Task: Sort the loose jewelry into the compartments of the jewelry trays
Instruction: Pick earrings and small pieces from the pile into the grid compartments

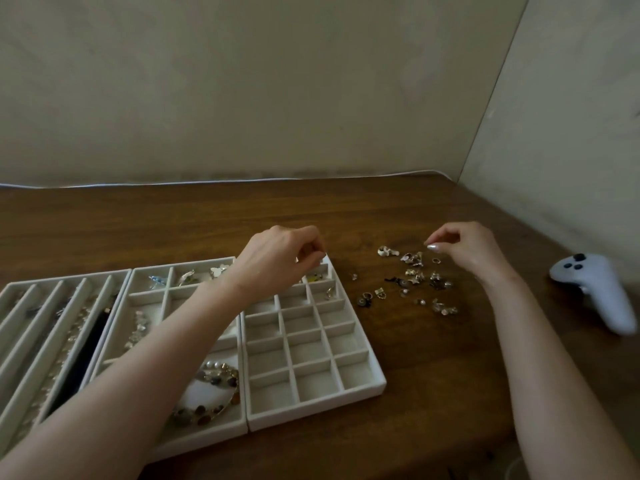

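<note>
Three trays, two hands, one controller

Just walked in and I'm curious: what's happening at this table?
A person is sorting jewelry. The left hand hovers, fingers curled, over the far corner of the grid tray, mostly empty. The right hand, pinched, hangs above the loose pile on the table. Whether either holds a piece is unclear.

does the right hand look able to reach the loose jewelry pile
Probably yes: the right hand hangs just over the loose jewelry pile, with nothing between them; its fingers look pinched together.
</note>
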`<state>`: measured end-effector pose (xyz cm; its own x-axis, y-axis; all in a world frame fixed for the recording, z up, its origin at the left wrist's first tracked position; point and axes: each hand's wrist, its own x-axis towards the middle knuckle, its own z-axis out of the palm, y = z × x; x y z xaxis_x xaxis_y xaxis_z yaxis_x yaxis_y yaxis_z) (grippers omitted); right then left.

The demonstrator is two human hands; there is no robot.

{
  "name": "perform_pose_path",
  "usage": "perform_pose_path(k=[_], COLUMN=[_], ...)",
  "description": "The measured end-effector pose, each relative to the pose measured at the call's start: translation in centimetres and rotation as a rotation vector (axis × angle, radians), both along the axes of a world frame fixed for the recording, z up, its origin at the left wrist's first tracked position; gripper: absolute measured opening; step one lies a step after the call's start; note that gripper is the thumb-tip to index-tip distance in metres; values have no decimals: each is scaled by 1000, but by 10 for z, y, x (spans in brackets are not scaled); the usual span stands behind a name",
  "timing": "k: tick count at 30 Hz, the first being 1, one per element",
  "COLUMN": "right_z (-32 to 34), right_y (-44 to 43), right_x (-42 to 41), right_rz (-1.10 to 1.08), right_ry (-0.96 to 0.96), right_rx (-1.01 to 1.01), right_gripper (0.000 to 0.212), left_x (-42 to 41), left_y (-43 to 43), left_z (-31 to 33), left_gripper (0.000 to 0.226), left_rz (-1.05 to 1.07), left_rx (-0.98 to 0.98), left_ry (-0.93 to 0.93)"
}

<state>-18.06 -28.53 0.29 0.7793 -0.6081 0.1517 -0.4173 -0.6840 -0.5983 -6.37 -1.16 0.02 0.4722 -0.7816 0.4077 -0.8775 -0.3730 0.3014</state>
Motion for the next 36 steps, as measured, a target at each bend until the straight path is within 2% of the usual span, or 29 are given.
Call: perform_pose_path(k=[4, 10, 24, 29, 32, 36], right_z=[-9, -17, -18, -20, -23, -24], right_y=[-9, -4, -4, -6, 2, 18], right_x=[1, 10, 12, 14, 21, 31], right_rz=[-45, 3, 0, 29, 71, 122], right_ry=[-7, 113, 48, 63, -17, 83], right_rx=[-26, -89, -136, -134, -180, -286], right_gripper=[10, 13, 3, 6, 12, 15], left_x=[-3, -4, -1, 0, -1, -1], left_y=[-2, -3, -2, -2, -2, -2], left_z=[-2, -3, -5, -5, -6, -5], left_gripper=[13, 13, 11, 10, 11, 11], left_rz=[-1, 5, -4, -4, -9, -4], left_rx=[-29, -57, -88, -76, -74, -79], left_ry=[-12, -19, -26, -25, -27, -33])
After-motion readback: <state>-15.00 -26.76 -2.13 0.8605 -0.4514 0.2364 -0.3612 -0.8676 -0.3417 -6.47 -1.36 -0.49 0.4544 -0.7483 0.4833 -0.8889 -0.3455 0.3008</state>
